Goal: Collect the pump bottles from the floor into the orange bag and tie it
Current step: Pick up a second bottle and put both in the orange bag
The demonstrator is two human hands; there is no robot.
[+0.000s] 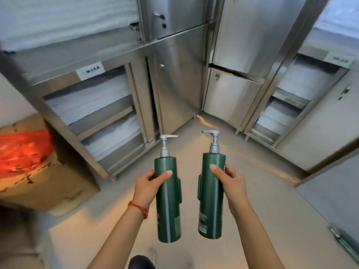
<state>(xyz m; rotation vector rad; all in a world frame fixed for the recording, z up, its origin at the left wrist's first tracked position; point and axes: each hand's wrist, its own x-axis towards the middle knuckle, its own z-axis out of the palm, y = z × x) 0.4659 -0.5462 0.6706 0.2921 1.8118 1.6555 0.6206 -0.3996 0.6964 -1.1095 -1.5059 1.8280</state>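
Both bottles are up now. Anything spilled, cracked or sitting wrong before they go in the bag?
Nothing stands out. The left hand and right hand each hold a green pump bottle upright, pumps attached, no drips visible. The orange bag lies crumpled on cardboard at left.

Stainless steel cabinets line a corner, open shelves stacked with folded white linens. Beige floor; flattened cardboard lies at its left edge.

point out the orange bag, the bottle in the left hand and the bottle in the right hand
orange bag (23, 150), head view, on its crumpled plastic middle
left bottle (168, 206), head view, on the green body below the left hand
right bottle (210, 206), head view, on the green body
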